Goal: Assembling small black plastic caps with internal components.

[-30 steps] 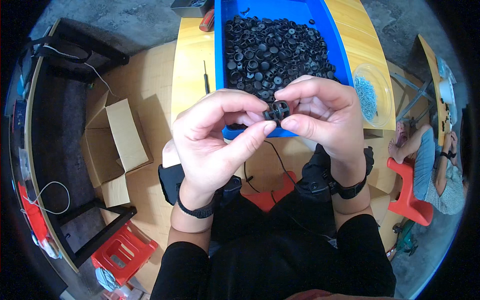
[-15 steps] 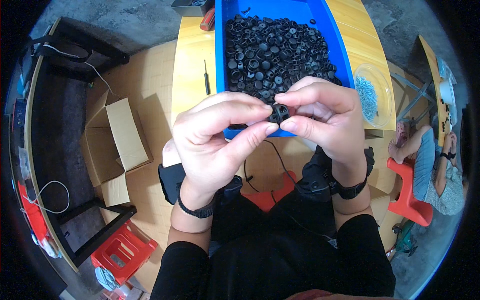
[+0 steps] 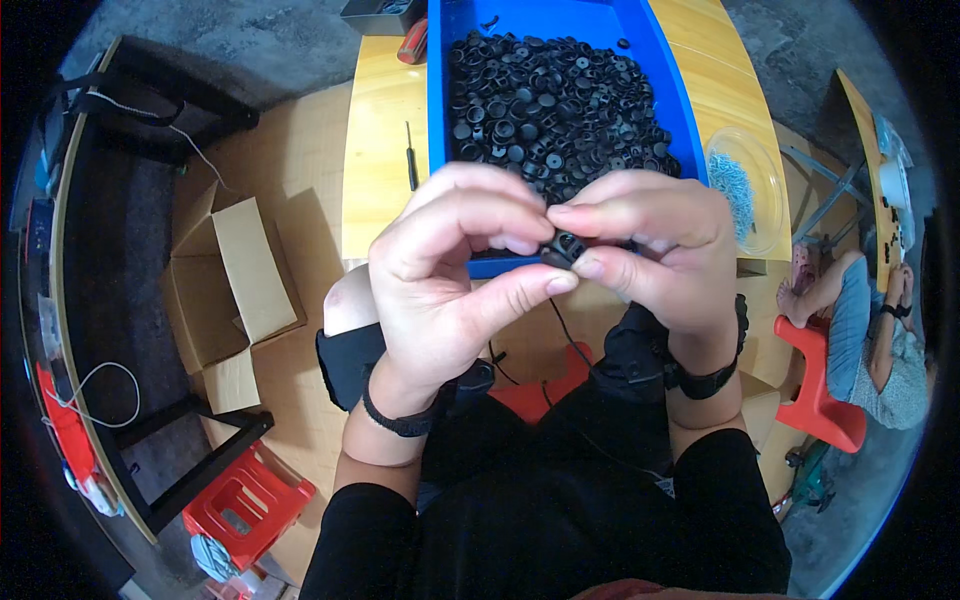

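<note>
We saw an open cardboard box (image 3: pixel 235 290) on the floor to the left, with a red stool (image 3: pixel 245 505) below it. A clear dish (image 3: pixel 748 188) of small metal bits sat on the wooden table (image 3: pixel 378 160), right of the blue bin (image 3: pixel 440 120), and a screwdriver (image 3: pixel 410 158) lay left of it. Another person (image 3: pixel 880 340) sat by a red chair (image 3: pixel 820 395) at the right.
</note>
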